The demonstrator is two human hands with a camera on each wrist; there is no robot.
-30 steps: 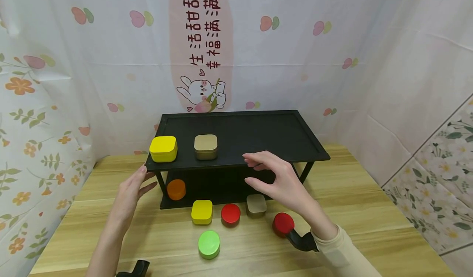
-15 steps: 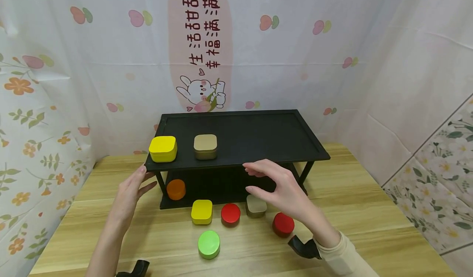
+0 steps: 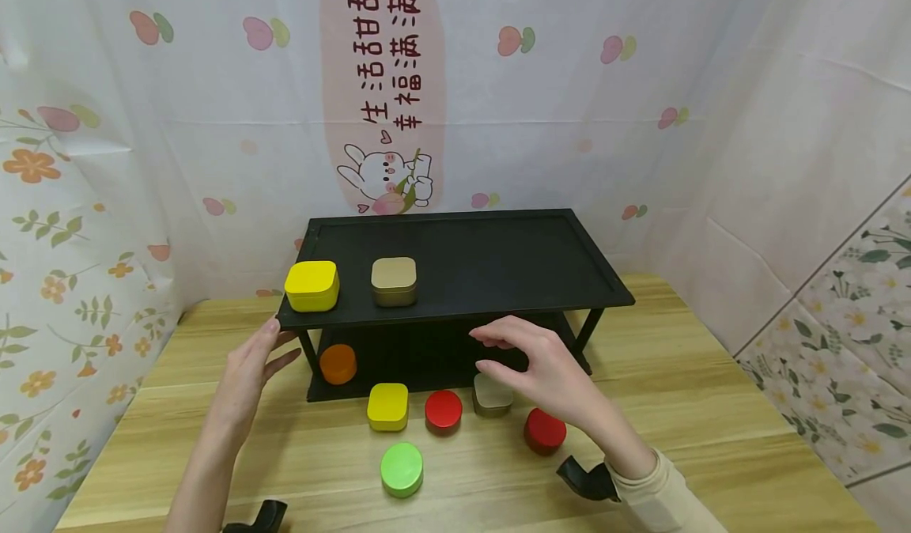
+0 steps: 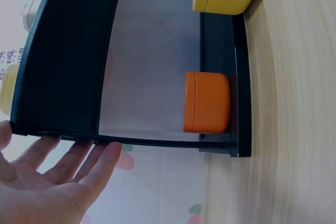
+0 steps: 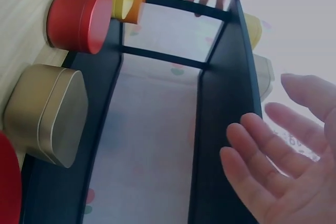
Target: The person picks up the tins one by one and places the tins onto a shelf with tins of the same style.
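Note:
My left hand [image 3: 242, 379] touches the left end of a black two-tier shelf [image 3: 470, 256], its fingertips [image 4: 107, 153] against the side edge near the top board. In front of the shelf my right hand [image 3: 541, 371] hovers with loosely bent fingers and thumb apart, holding nothing. Below it stand a gold square tin [image 3: 493, 395] and a red round tin [image 3: 545, 430]. On the top board sit a yellow square tin [image 3: 311, 286] and another gold square tin [image 3: 394, 281]. An orange round tin [image 3: 338, 364] stands on the lower board at the left.
On the wooden table [image 3: 676, 406] before the shelf are a yellow square tin [image 3: 387, 406], a red round tin [image 3: 444, 412] and a green round tin [image 3: 402, 470]. A printed curtain [image 3: 541, 122] hangs behind. Black wrist mounts [image 3: 589, 479] show near both forearms.
My right hand has come down a little in front of the shelf, uncovering more of the right red tin. The left hand and the tins stay in place; the head view shifts slightly.

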